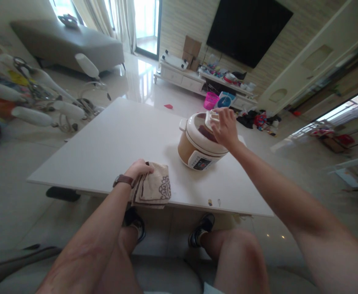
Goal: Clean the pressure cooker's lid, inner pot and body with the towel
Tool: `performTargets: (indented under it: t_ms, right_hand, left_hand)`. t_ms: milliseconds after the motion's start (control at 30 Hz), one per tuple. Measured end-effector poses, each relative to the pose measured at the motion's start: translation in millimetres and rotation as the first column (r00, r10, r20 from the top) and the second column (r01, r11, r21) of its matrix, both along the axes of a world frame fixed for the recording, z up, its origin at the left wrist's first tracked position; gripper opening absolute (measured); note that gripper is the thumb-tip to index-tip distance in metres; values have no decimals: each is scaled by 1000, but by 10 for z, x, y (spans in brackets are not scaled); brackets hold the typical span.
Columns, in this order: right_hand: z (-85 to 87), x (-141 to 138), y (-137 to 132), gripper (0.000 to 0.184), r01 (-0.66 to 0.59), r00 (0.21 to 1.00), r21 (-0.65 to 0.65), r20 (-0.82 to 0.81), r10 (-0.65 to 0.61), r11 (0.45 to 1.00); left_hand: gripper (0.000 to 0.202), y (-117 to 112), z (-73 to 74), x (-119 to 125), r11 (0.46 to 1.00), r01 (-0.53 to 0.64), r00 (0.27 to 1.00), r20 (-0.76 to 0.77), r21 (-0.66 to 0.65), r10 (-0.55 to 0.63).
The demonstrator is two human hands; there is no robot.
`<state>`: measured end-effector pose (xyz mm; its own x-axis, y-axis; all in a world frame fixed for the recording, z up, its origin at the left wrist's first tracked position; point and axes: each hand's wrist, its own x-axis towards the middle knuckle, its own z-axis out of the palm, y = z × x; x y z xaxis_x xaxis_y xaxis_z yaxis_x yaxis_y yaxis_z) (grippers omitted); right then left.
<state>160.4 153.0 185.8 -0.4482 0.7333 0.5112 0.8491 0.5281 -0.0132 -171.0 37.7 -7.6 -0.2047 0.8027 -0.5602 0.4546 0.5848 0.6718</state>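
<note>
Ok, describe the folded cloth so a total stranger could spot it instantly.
Find the big white table and go to its near edge. Left of the brown-and-white cooker is a beige folded cloth, with the left grip at its corner. Unlike the rounded cooker, it is flat and layered, with a dark scroll pattern.

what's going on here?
A seated person has both hands busy at a white rectangular table. The left hand holds a folded beige cloth with dark brown patterning at the near edge. The right hand grips the white lid handle of a round white-and-tan electric cooker, which stands on the table, beyond and to the right of the cloth. The lid appears to be on.
</note>
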Motion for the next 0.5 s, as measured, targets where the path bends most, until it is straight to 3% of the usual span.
performTargets:
  t_ms: [100, 167, 200, 267, 300, 400, 500]
  right_hand:
    - [-453, 120, -778, 29, -93, 927, 0, -364, 86, 996]
    - [-879, 188, -1236, 22, -115, 824, -206, -566, -22, 972]
    - [-1095, 200, -1414, 25, -144, 760, -367, -636, -135, 919]
    - [-1470, 177, -1648, 44, -279, 578, -618, -719, -386, 735]
    - [-1607, 149, -1708, 53, -396, 474, -662, -741, -476, 636]
    - [-1793, 62, -1727, 61, -729, 251, -568, -741, -622, 382]
    - [-1764, 8, -1641, 45, -867, 191, -464, -647, -738, 182]
  left_hand:
    - [28, -31, 90, 63, 997, 73, 962, 261, 21, -76]
    - [40, -56, 186, 144, 991, 130, 864, 486, 39, -132]
    - [44, -69, 241, 198, 985, 166, 799, 578, 51, -165]
    - [46, -90, 349, 328, 970, 231, 670, 710, 78, -217]
    - [45, -95, 395, 401, 965, 247, 610, 759, 92, -228]
    - [47, -72, 484, 624, 965, 233, 488, 844, 118, -221]
    - [51, 10, 518, 803, 974, 171, 447, 869, 148, -211]
